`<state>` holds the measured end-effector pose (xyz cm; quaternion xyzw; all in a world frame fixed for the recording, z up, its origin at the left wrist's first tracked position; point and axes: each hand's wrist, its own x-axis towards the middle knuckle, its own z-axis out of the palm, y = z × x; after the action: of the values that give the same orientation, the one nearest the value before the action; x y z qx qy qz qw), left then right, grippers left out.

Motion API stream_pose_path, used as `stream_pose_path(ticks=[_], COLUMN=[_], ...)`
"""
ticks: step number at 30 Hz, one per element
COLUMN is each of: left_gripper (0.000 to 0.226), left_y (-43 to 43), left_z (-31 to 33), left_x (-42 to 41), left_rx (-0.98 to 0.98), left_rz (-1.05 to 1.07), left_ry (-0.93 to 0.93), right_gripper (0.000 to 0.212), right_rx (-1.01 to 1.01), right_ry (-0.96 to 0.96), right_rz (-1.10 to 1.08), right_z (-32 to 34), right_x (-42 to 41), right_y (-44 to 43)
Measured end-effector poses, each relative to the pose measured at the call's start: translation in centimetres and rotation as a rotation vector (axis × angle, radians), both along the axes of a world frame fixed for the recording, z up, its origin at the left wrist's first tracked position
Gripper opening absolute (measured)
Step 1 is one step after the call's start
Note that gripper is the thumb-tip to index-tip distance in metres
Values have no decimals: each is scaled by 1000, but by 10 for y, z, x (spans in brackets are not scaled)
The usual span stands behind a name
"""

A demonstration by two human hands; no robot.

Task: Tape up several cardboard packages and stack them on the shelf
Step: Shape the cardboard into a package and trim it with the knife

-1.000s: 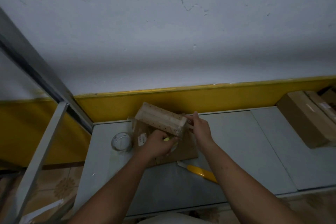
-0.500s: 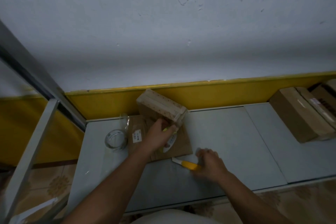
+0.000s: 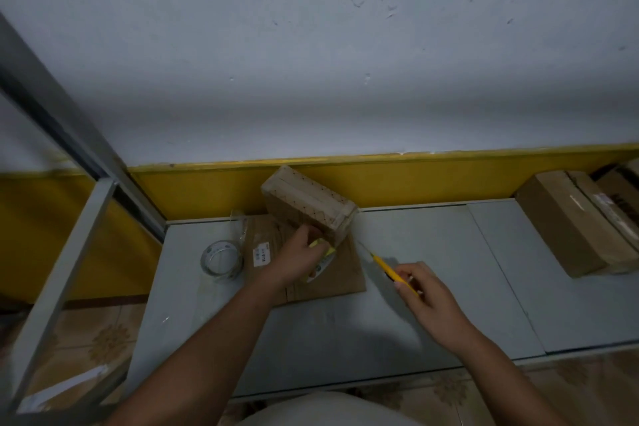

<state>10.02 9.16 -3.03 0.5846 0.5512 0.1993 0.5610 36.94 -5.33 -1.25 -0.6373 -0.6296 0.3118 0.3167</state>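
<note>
A taped cardboard package (image 3: 307,204) stands tilted on a flat brown package (image 3: 332,273) lying on the grey shelf (image 3: 432,252). My left hand (image 3: 297,258) grips a tape roll with a yellow core against the tilted package's near end. My right hand (image 3: 428,297) holds a yellow utility knife (image 3: 387,270) above the shelf, its blade pointing up-left toward the package's lower right corner. A thin strip of clear tape seems to run from that corner toward the blade.
A second roll of clear tape (image 3: 221,258) lies on the shelf left of the flat package. Several brown boxes (image 3: 574,221) sit at the far right. A grey metal shelf post (image 3: 62,273) slants down the left side. The yellow wall band runs behind.
My right hand let go of the package, dropped to the shelf, picked up the yellow knife and raised it toward the package's corner. My left hand stayed on the tape roll.
</note>
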Motion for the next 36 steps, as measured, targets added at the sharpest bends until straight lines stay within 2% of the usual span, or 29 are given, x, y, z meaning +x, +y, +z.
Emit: stream_pose_path(ticks=[3, 11, 17, 23, 28, 36], left_gripper=[28, 31, 40, 44, 36, 47], left_y=[0, 0, 2, 2, 2, 6], left_z=[-1, 1, -3, -4, -7, -13], left_x=[-2, -1, -1, 0, 1, 4], left_rx=[-26, -14, 14, 18, 32, 26], left_rz=[-13, -13, -24, -18, 5, 13], left_ry=[-17, 24, 48, 51, 54, 75], right_gripper=[23, 8, 17, 16, 12, 12], right_rx=[-4, -110, -123, -123, -149, -192], right_ry=[-19, -139, -170, -156, -153, -155], right_rz=[65, 46, 2, -39, -58, -86], right_z=[18, 14, 11, 10, 10, 14], right_x=[-24, -44, -51, -54, -57, -60], right_y=[19, 44, 45, 43, 46, 44])
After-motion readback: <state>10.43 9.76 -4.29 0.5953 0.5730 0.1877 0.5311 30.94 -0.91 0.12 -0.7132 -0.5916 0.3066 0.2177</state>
